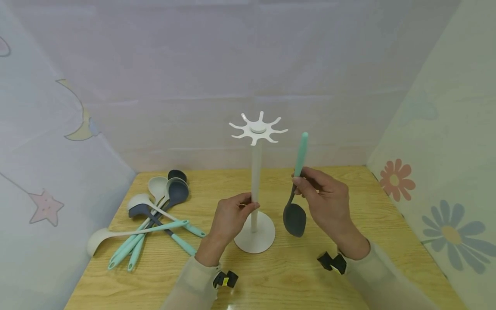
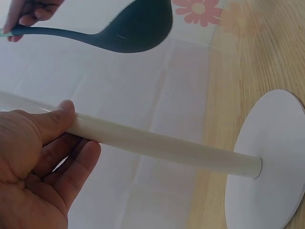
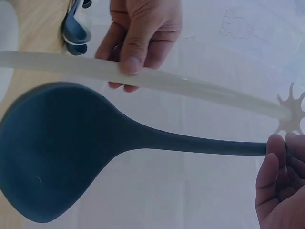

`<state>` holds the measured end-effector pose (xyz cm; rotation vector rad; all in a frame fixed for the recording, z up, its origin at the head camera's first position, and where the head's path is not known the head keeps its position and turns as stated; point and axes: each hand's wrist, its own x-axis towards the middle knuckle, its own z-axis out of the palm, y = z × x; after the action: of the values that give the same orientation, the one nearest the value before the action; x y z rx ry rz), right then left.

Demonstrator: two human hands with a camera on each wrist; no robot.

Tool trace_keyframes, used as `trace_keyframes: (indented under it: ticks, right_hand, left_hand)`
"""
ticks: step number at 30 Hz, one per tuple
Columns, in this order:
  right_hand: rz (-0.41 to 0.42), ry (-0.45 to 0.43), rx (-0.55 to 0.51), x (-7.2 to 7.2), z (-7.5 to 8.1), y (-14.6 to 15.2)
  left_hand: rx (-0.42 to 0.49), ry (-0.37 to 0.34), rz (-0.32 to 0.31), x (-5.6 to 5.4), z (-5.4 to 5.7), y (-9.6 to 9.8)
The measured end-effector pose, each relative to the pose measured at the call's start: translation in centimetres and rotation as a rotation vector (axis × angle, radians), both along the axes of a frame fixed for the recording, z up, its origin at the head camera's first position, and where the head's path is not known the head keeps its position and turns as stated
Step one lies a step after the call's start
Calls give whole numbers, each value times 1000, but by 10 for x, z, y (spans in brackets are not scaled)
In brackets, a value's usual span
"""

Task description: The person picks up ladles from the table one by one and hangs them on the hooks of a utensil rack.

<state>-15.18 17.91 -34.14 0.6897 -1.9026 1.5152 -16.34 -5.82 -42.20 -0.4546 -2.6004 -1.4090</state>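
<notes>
the left hand (image 1: 232,217) pinches the white pole (image 1: 256,172) of an upright stand, thumb on one side and fingers curled round the other. the stand's round base (image 1: 266,237) lies flat on the wooden table (image 1: 302,275), near the middle, and at its top a ring of white hooks (image 1: 258,128) spreads outward; nothing hangs from them.

to the right of the pole, the right hand (image 1: 327,200) is closed on a dark ladle (image 1: 295,220), its thumb and fingers pinching it where the mint handle (image 1: 301,153) meets the dark neck. the ladle is held nearly upright, bowl down, clear of the table and apart from the stand.

on the left of the table lies a crossed heap of utensils (image 1: 178,192), some heads dark and some pale, with mint handles. a pale ladle (image 1: 99,240) rests at the heap's near left, its handle lying across others.

a pale sheet (image 1: 186,125) stands along the far side; the left wall shows a moon (image 1: 82,130) and a pink star (image 1: 46,207), the right one a red flower (image 1: 394,180) and a blue flower (image 1: 451,235).
</notes>
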Motion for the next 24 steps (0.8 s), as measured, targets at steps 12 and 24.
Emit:
trace_keyframes:
  ticks: [12, 24]
  right_hand:
    - [-57, 41, 78, -1, 19, -10]
    - [-44, -14, 65, -6, 18, -11]
  left_hand:
    - [9, 0, 4, 2, 0, 1]
    - [18, -12, 5, 2, 1, 1]
